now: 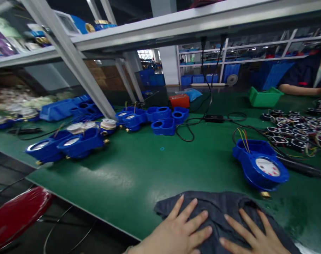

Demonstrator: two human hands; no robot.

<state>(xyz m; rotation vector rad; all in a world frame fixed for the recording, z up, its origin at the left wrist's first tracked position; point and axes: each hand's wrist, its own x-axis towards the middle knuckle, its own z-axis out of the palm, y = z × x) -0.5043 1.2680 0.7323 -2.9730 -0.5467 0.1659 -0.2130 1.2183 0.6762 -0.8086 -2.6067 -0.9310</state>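
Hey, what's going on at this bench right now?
A person has both hands flat on a dark grey cloth at the near edge of a green workbench: left hand, right hand, fingers spread. A blue water meter with loose wires sits just beyond it. More blue meters lie further left.

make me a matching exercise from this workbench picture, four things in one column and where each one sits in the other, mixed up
Things:
1. dark grey cloth
2. green plastic bin
3. blue water meter with a white dial and coloured wires
4. orange-red box

Places:
A. far right of the green table, near another person's arm
B. just beyond the cloth, on the right
C. near edge, under the left hand and right hand, both flat
D. far middle, behind the empty blue housings

Pairs: 1-C, 2-A, 3-B, 4-D
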